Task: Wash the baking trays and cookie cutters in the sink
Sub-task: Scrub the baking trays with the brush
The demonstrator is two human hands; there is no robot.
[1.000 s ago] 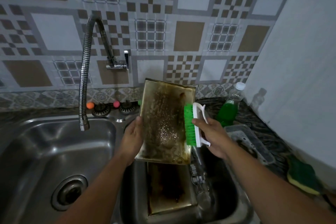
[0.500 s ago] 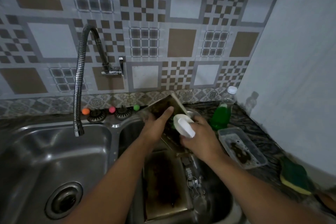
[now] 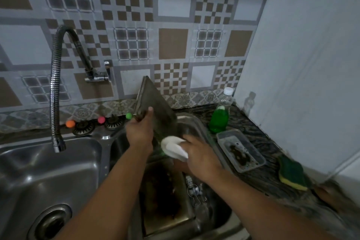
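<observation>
While the left hand (image 3: 139, 134) clamps the stiff, greasy, likely slippery baking tray (image 3: 153, 107) at its rim, the right hand (image 3: 198, 154), at four o'clock, grips the brush (image 3: 173, 147).

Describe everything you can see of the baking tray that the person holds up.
The baking tray looks like thin metal, rectangular, with a raised rim, dull and stained brown. It stands tilted, one corner up, above the right sink basin. The left hand grips its left edge; the right hand holds a white brush against its lower part.
</observation>
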